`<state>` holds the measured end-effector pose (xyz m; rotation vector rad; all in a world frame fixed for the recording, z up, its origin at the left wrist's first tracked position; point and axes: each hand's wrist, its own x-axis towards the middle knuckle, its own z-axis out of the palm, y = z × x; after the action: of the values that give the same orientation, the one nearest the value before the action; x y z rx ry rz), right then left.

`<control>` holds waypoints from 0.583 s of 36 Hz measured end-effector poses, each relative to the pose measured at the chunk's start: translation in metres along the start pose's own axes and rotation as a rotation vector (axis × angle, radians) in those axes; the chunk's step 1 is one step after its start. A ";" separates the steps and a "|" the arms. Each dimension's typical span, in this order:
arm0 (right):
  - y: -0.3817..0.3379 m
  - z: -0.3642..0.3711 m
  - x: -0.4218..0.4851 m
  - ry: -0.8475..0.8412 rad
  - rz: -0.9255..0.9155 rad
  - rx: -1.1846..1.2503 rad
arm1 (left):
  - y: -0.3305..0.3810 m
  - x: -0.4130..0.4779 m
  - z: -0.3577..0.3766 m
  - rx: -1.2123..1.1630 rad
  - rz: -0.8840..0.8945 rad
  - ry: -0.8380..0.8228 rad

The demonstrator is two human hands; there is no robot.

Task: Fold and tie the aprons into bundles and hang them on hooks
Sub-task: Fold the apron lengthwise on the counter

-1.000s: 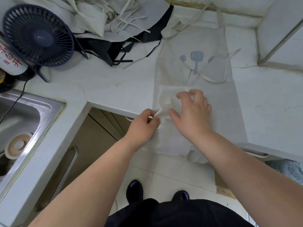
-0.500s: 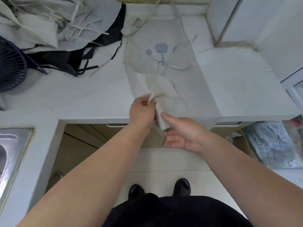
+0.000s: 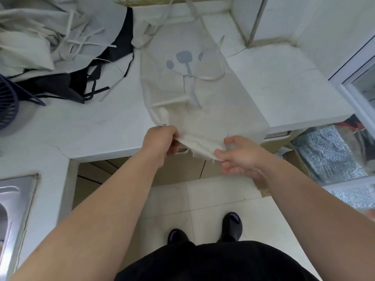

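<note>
Apron: the cream apron (image 3: pixel 203 102) lies flat on the white countertop (image 3: pixel 85 126), long axis running straight away from me, its hem hanging off the near edge.
Left hand: my left hand (image 3: pixel 160 141) is clenched on the hem's left corner.
Right hand: my right hand (image 3: pixel 239 157) pinches the hem's right part between thumb and fingers.
Nearer hand: both sit at the counter edge, level with each other.
Surface: bare counter flanks the apron; a heap of aprons (image 3: pixel 60 47) lies far left.
</note>
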<state>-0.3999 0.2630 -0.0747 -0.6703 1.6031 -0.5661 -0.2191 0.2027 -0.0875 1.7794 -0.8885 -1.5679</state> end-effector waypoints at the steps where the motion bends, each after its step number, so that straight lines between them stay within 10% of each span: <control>1: 0.002 0.001 -0.002 -0.067 0.066 -0.008 | -0.001 0.000 -0.005 0.018 -0.034 -0.029; 8: 0.003 0.015 -0.004 -0.173 0.169 -0.535 | 0.003 0.008 -0.028 -0.017 -0.053 -0.048; 14: -0.024 0.025 0.010 0.287 -0.227 -0.536 | -0.015 0.009 -0.038 0.137 0.060 -0.017; 21: -0.039 0.045 0.037 0.146 -0.320 -0.471 | -0.033 0.012 -0.062 0.218 0.039 0.031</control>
<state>-0.3546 0.2099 -0.0803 -1.2779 1.7971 -0.4761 -0.1535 0.2129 -0.1129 1.9176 -1.1079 -1.4608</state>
